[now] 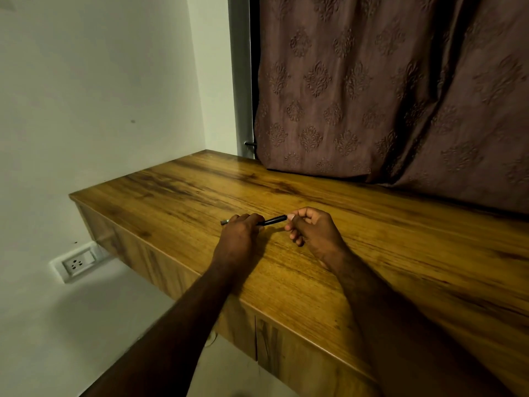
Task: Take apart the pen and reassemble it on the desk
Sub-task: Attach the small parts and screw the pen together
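Observation:
A slim black pen (273, 220) lies nearly level just above the wooden desk (400, 253), held between both hands. My left hand (239, 236) curls its fingers round the pen's left part, and a short dark tip sticks out past the knuckles on the left. My right hand (310, 229) pinches the pen's right end between thumb and fingertips. The stretch of pen inside the left hand is hidden.
A brown patterned curtain (386, 90) hangs over the desk's back edge at the right. A white wall stands at the left, with a wall socket (77, 263) below the desk's left end. Cabinet fronts run under the desk's front edge.

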The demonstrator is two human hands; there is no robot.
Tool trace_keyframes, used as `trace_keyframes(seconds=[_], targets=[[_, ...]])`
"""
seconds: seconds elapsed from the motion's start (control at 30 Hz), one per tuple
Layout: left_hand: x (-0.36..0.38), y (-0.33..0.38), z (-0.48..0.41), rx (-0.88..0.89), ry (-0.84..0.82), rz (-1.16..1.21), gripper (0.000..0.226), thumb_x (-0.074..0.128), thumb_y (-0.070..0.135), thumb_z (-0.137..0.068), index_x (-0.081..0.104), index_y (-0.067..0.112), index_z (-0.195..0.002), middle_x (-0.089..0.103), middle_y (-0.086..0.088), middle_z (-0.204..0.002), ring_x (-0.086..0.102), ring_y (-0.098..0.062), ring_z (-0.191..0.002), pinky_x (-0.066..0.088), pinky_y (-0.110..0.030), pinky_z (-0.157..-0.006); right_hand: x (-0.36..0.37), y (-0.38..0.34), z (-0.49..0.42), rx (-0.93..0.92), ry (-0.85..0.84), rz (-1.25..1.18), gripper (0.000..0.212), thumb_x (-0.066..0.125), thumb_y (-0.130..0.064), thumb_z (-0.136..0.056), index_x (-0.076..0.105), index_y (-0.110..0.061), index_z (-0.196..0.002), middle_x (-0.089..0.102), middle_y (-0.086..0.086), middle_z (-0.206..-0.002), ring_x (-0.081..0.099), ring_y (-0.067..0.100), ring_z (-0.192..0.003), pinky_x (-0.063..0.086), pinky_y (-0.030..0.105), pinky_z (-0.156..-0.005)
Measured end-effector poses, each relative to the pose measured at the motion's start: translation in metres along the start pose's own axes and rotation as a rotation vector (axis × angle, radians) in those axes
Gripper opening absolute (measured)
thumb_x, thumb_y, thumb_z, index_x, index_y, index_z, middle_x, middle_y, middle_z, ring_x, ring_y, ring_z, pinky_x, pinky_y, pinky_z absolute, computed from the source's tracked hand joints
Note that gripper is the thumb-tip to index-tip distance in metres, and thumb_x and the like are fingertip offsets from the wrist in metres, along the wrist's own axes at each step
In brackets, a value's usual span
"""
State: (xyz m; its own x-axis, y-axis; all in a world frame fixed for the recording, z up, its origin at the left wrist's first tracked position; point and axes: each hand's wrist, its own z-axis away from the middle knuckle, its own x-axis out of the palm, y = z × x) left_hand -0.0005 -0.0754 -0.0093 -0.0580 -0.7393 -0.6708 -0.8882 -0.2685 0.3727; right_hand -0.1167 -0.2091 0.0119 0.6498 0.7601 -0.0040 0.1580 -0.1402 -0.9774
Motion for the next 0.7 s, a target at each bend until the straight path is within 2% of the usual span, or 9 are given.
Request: trace_keyframes(seconds=[0.13,0.27,0.43,0.7], targets=[[0.0014,-0.0016,0.0004,0.004,0.009,0.001,0.011,0.061,0.033,-0.092,0.064,0.023,-0.095,0.064,0.002,-0.084,0.050,-0.013,-0.076,0.031,-0.025,-0.065,0.0009,-0.0015,0.0006,-0.004,-0.003,0.031,0.008,0.056,-0.012,-0.095,0.059,-0.007,-0.089,0.063,0.009,-0.067,0.048,0.016,-0.048,0.033,0.024,-0.040],[0.0034,-0.0010,0.0012,0.026,0.052,0.019,0.019,0.058,0.042,-0.092,0.064,0.023,-0.093,0.065,0.001,-0.080,0.043,-0.007,-0.071,0.031,-0.024,-0.063,0.0017,-0.0007,0.0006,-0.006,0.001,0.055,0.011,0.055,-0.015,-0.096,0.057,-0.005,-0.093,0.062,0.009,-0.065,0.047,0.015,-0.045,0.033,0.023,-0.038],[0.0032,-0.0024,-0.0003,0.020,0.032,0.004,0.016,0.060,0.038,-0.091,0.064,0.023,-0.094,0.066,0.000,-0.082,0.054,-0.017,-0.075,0.030,-0.023,-0.063,-0.0008,-0.0002,-0.0009,0.015,0.020,-0.026,0.007,0.056,-0.010,-0.094,0.060,-0.004,-0.095,0.065,0.011,-0.073,0.050,0.015,-0.047,0.035,0.024,-0.040],[0.0003,-0.0001,0.0006,-0.002,0.001,0.020,0.012,0.063,0.031,-0.090,0.065,0.021,-0.096,0.066,-0.001,-0.085,0.054,-0.016,-0.077,0.033,-0.025,-0.066,0.0016,-0.0003,0.0012,-0.015,0.024,0.082,0.014,0.054,-0.014,-0.096,0.060,-0.001,-0.095,0.062,0.008,-0.066,0.047,0.015,-0.045,0.033,0.023,-0.037]])
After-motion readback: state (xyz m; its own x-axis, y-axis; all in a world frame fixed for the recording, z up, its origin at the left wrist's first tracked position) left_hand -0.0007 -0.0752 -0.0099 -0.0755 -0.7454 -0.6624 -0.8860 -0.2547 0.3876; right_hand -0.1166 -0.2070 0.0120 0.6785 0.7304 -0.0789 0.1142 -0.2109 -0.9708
